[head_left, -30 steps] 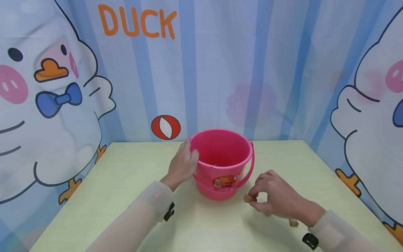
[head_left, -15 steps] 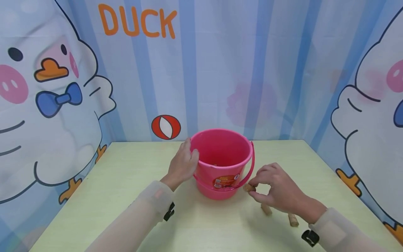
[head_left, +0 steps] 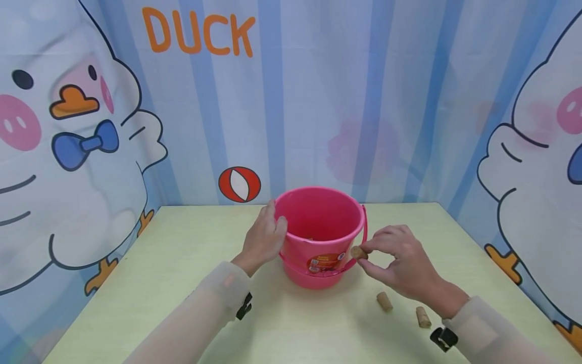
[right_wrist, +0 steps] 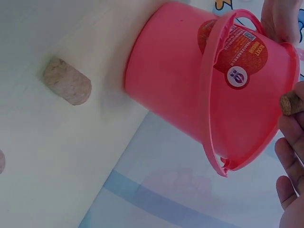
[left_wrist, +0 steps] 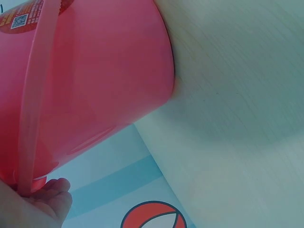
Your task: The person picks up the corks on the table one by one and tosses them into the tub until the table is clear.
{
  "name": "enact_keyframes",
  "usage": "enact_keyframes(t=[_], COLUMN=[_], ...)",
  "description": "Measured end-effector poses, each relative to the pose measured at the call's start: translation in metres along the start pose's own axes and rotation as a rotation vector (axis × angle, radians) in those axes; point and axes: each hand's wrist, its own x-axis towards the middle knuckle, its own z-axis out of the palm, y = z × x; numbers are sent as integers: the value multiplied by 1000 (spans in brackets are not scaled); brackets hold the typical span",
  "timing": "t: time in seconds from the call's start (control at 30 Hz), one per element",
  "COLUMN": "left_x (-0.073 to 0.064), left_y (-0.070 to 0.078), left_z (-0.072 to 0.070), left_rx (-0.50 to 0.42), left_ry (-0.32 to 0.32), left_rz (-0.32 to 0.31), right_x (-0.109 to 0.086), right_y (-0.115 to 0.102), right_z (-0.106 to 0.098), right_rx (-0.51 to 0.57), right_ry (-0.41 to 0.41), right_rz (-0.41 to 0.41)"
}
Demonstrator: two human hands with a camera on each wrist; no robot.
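Note:
A pink bucket (head_left: 313,253) stands upright on the table, its handle (right_wrist: 207,85) hanging down across the front. My left hand (head_left: 262,236) holds the bucket's rim on the left side, thumb toward me. Beside the bucket's right side, below rim height, my right hand (head_left: 402,263) pinches a cork (head_left: 358,253) between thumb and fingertips. Two more corks lie on the table: one (head_left: 384,302) below the right hand, the other (head_left: 423,317) close to the right wrist. Inside the bucket only a small brownish bit shows over the front rim; most of its bottom is hidden.
The pale table (head_left: 182,283) reaches back to a blue striped curtain (head_left: 309,101) with printed ducks. This curtain also closes off the left and right sides. An orange-red label (right_wrist: 244,52) is stuck on the bucket's front.
My right hand has risen from near the table with the pinched cork, up beside the bucket. Both corks on the table have come into fuller view. The left hand and bucket have stayed put.

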Motion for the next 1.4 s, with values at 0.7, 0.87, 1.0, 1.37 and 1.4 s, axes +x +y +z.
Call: enact_keyframes(t=[0.7, 0.87, 1.0, 1.37, 1.4], left_x=[0, 0, 0, 1, 1], left_y=[0, 0, 0, 0, -1], left_z=[1, 1, 1, 2, 2], left_rx=[11, 10, 10, -4, -3], left_ry=[8, 8, 8, 13, 14], left_rz=[8, 5, 5, 4, 6], right_x=[26, 32, 38, 54, 55], right_y=[-2, -2, -1, -1, -1], right_z=[-1, 0, -1, 1, 1], right_rx=[-14, -31, -36, -32, -32], right_ry=[70, 66, 52, 19, 12], right_rz=[63, 81, 88, 97, 107])
